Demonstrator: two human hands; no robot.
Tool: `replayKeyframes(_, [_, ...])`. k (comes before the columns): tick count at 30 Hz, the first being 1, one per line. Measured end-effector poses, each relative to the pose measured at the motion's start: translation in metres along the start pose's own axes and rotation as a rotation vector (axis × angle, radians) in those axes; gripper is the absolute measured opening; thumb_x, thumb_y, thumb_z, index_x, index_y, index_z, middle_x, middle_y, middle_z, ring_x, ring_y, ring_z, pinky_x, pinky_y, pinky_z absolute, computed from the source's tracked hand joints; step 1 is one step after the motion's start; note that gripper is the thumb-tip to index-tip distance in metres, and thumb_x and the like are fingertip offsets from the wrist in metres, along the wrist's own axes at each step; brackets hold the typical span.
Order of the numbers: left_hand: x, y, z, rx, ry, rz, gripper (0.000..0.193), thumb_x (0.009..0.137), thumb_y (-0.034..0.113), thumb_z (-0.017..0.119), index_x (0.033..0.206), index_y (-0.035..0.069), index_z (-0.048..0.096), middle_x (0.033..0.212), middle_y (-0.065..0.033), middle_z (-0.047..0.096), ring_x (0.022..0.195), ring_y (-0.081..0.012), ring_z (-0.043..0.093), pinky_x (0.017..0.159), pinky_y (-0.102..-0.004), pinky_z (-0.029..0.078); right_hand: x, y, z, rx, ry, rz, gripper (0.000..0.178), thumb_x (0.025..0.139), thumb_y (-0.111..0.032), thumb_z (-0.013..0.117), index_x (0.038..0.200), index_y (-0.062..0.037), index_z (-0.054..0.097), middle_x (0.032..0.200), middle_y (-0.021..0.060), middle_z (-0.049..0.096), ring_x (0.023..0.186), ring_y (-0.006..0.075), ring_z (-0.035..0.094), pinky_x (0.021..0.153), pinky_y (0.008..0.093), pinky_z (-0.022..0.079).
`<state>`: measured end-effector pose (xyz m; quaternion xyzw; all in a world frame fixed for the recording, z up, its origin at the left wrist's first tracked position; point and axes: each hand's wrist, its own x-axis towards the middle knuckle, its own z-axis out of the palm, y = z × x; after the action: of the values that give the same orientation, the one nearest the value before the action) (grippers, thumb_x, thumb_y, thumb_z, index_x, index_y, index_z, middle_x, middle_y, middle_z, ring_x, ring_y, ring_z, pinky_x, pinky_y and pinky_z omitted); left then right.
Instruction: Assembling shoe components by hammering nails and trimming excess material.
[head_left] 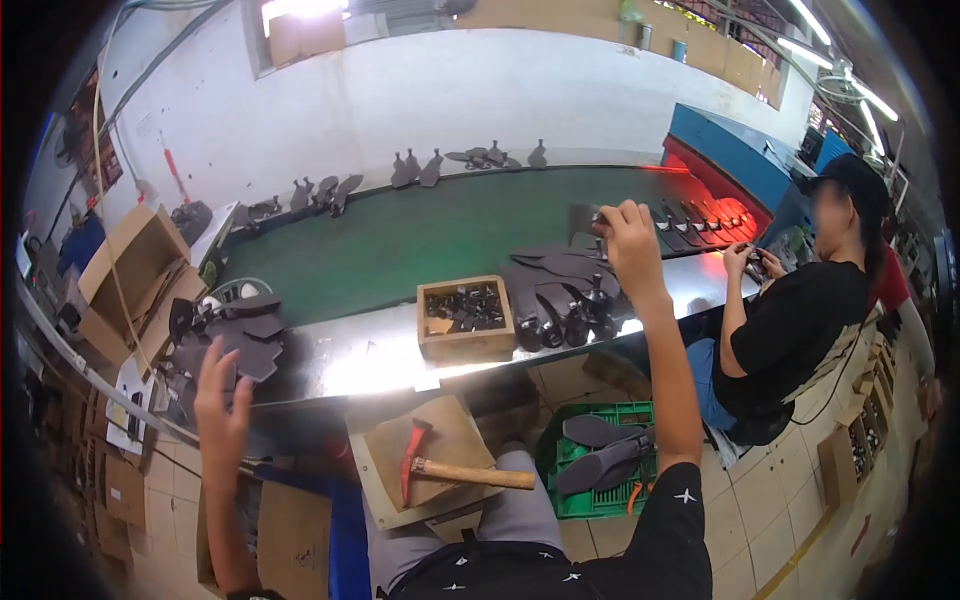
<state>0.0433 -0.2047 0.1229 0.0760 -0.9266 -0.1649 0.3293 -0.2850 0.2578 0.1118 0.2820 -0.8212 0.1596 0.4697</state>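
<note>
My right hand (633,248) is raised over the far side of the bench, its fingers pinched on a dark shoe sole (583,222) that is partly hidden by them. Below it lies a pile of dark shoe soles (560,285), some with small heels. My left hand (222,400) has its fingers spread, in front of another stack of dark soles (250,335) at the bench's left; I cannot tell if it touches them. A hammer (470,473) with a red head and wooden handle rests on a board (385,500) across my lap.
A wooden box of small dark parts (465,310) stands on the metal bench edge (350,355). Behind runs a green conveyor belt (400,225) with soles along its far edge. A green crate (560,505) holds soles. At right sits a co-worker (800,310). Cardboard boxes (135,270) stand left.
</note>
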Motion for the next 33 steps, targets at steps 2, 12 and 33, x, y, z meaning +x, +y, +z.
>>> replayKeyframes(2, [0.009, 0.054, 0.015, -0.153, -0.075, 0.108, 0.04, 0.087, 0.007, 0.064, 0.126, -0.002, 0.059, 0.143, -0.0195, 0.052, 0.135, -0.0339, 0.048, 0.111, -0.0399, 0.037, 0.015, -0.044, -0.048, -0.048, -0.02, -0.242, 0.026, 0.076, -0.004, 0.064, 0.102, -0.0096, 0.064, 0.099, 0.0077, 0.056, 0.101, 0.0283, 0.051, 0.088, 0.0397, 0.042])
replayKeyframes(12, [-0.06, 0.126, 0.086, -1.376, -0.615, -0.218, 0.075, 0.084, 0.006, 0.072, 0.148, 0.003, 0.034, 0.129, -0.0139, 0.057, 0.119, -0.0235, 0.058, 0.102, -0.0358, 0.046, -0.075, -0.223, -0.061, 0.773, -0.276, -0.313, 0.073, 0.07, -0.018, 0.081, 0.138, -0.0227, 0.056, 0.141, 0.0139, 0.044, 0.12, 0.033, 0.049, 0.103, 0.0431, 0.041])
replayKeyframes(33, [-0.065, 0.034, 0.259, -0.431, -0.259, -0.069, 0.057, 0.091, 0.027, 0.068, 0.135, -0.003, 0.049, 0.142, -0.0235, 0.049, 0.139, -0.0344, 0.038, 0.116, -0.0409, 0.026, -0.296, -0.18, -0.103, 1.019, 0.085, 0.997, 0.032, 0.096, -0.029, 0.065, 0.116, -0.0041, 0.066, 0.077, 0.0046, 0.067, 0.078, 0.0093, 0.061, 0.073, 0.0296, 0.049])
